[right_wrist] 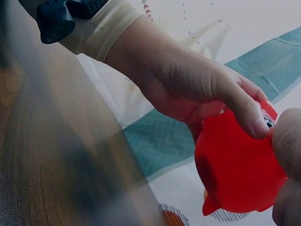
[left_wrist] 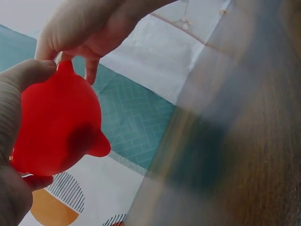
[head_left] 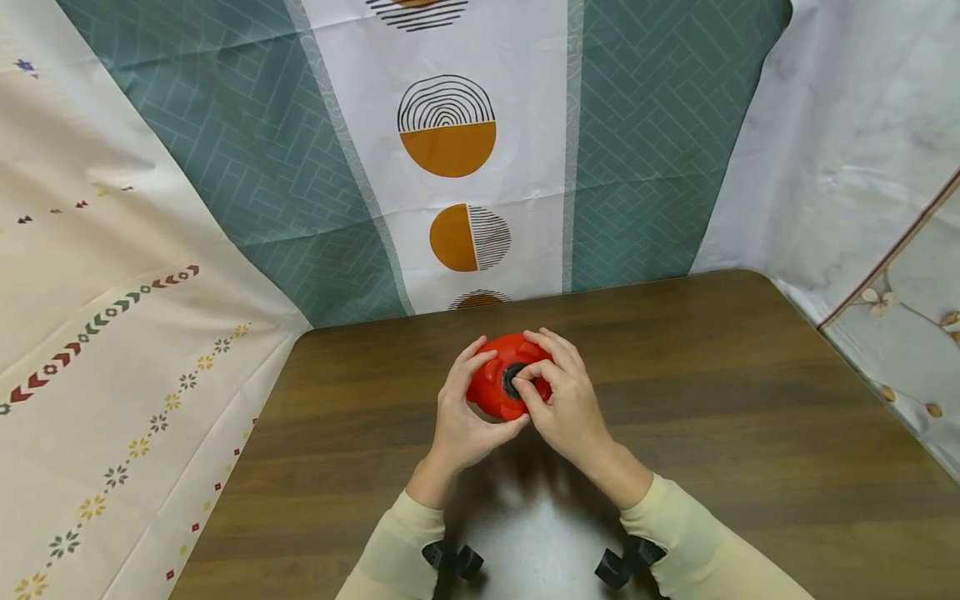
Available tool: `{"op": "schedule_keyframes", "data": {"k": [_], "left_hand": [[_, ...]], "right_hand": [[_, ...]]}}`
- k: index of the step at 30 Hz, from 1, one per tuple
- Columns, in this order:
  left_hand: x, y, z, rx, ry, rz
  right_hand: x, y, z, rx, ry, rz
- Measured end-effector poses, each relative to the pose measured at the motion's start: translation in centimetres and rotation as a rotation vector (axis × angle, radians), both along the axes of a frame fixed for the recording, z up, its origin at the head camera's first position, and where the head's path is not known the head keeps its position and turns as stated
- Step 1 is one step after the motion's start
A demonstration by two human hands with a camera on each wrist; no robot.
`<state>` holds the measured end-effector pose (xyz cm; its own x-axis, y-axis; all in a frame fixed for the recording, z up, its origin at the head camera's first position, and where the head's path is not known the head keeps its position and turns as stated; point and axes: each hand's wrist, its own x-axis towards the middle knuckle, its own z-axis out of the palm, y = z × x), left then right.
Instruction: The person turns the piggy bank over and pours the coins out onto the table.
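my left hand (head_left: pixel 461 417) cups a red round toy (head_left: pixel 497 385), fingers curled round its side. my right hand (head_left: pixel 564 400) pinches the dark cap (head_left: pixel 514 379) on its top. i hold it raised above the wooden bench (head_left: pixel 750 417), patterned cloths (head_left: pixel 450 150) behind.

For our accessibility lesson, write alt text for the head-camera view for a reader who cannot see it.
Two hands hold a red toy above a brown table: the left hand cups its side while the right hand pinches a dark plug on it. Patterned cloths hang behind.
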<state>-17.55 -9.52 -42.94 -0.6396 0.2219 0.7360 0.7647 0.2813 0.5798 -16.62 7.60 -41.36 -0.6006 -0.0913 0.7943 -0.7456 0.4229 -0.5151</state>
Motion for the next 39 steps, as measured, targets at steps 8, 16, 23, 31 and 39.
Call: {"op": "schedule_keyframes", "data": {"k": [8, 16, 23, 31, 39], "left_hand": [[0.1, 0.0, 0.0, 0.007, 0.002, 0.003], [0.1, -0.4, 0.2, 0.021, -0.047, -0.050], [0.8, -0.4, 1.3, -0.010, -0.080, -0.093], [2.2, 0.0, 3.6, -0.034, -0.079, -0.106], [0.6, -0.5, 1.3, -0.037, -0.070, -0.100]], "right_hand": [[0.4, -0.1, 0.1, -0.015, 0.014, -0.039], [0.4, -0.2, 0.1, -0.024, -0.002, -0.037], [0.1, 0.6, 0.6, 0.028, -0.012, 0.022], [0.2, 0.9, 0.9, 0.052, -0.034, 0.046], [0.3, 0.7, 0.9, 0.041, -0.038, 0.044]]}}
